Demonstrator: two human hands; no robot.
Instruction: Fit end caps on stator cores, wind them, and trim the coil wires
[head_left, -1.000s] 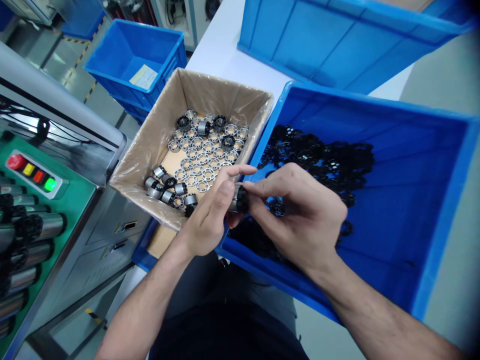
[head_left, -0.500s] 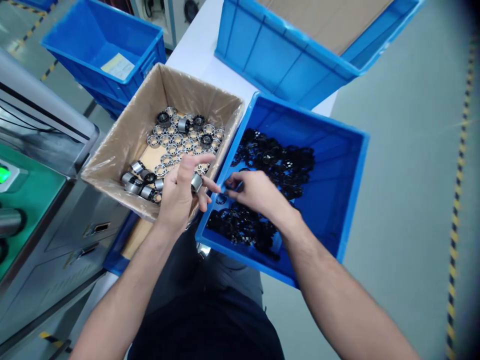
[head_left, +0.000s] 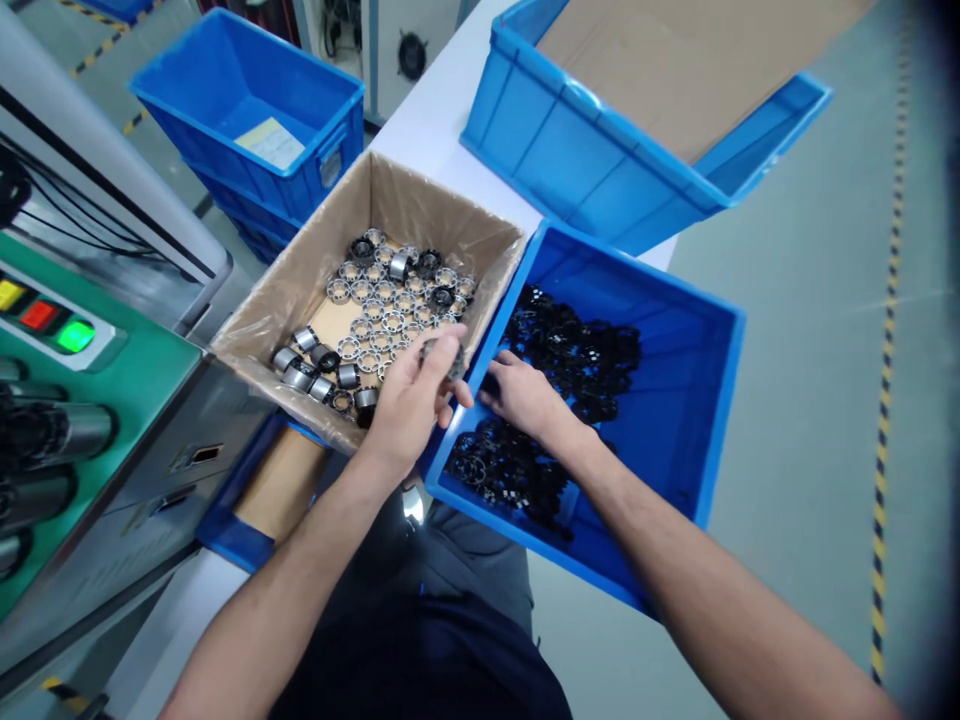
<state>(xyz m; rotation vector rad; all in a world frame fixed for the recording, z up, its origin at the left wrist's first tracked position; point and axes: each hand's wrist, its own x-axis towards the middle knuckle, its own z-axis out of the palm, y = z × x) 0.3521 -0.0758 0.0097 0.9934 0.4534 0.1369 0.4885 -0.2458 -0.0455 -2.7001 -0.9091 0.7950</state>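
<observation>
My left hand (head_left: 409, 405) is over the near right rim of a plastic-lined cardboard box (head_left: 292, 265). Its fingers and thumb are closed round a ring-shaped metal part (head_left: 450, 360), with a dark, toothed-looking face upward. In the blue bin (head_left: 667, 400), my right hand (head_left: 525, 395) is near the left wall, fingers curled round a small black plastic part (head_left: 491, 385), mostly hidden. Black plastic rings (head_left: 574, 345) lie heaped beyond that hand, and more black rings (head_left: 510, 470) are nearer me. Inside the box are silver rings (head_left: 386, 292) and metal cylinders with black ends (head_left: 298, 375).
A light blue crate (head_left: 585, 150) with cardboard in it stands on the white table (head_left: 427, 110) at the back. Stacked blue bins (head_left: 247, 100) are behind the box. At left is a green machine top (head_left: 142, 390) with lit buttons and metal cylinders.
The view has shifted, so the box and bin appear farther right and lower. My left hand has turned the metal part, and its spread fingers have closed in. My right hand remains by the bin's left wall.
</observation>
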